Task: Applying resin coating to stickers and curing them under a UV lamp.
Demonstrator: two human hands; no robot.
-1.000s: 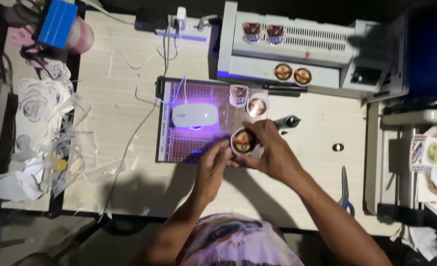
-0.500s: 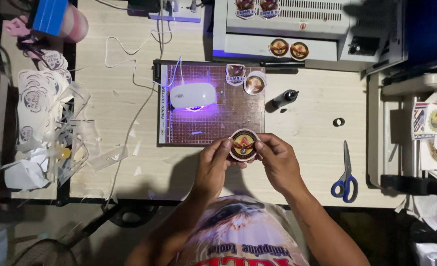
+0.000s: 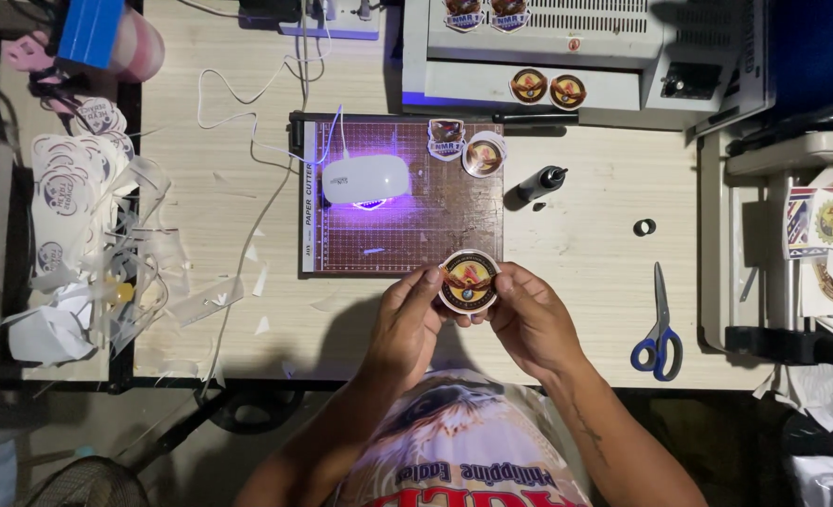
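Note:
Both hands hold a round badge-like sticker (image 3: 468, 281) with a red and gold emblem, just in front of the near edge of a dark cutting mat (image 3: 435, 221). My left hand (image 3: 407, 319) pinches its left rim, and my right hand (image 3: 529, 319) pinches its right rim. On the mat a small white lamp (image 3: 366, 178) glows violet. A shield-shaped sticker (image 3: 445, 139) and another round sticker (image 3: 483, 155) lie at the mat's far right corner.
A grey laminator (image 3: 613, 56) with two round stickers (image 3: 548, 88) stands at the back. Blue-handled scissors (image 3: 658, 324), a small black bottle (image 3: 539, 183) and a black ring (image 3: 644, 227) lie to the right. Paper scraps and cut sheets (image 3: 88, 244) pile up at the left.
Both hands have drawn the round sticker off the mat and toward me, past its near edge. The view has shifted slightly as well.

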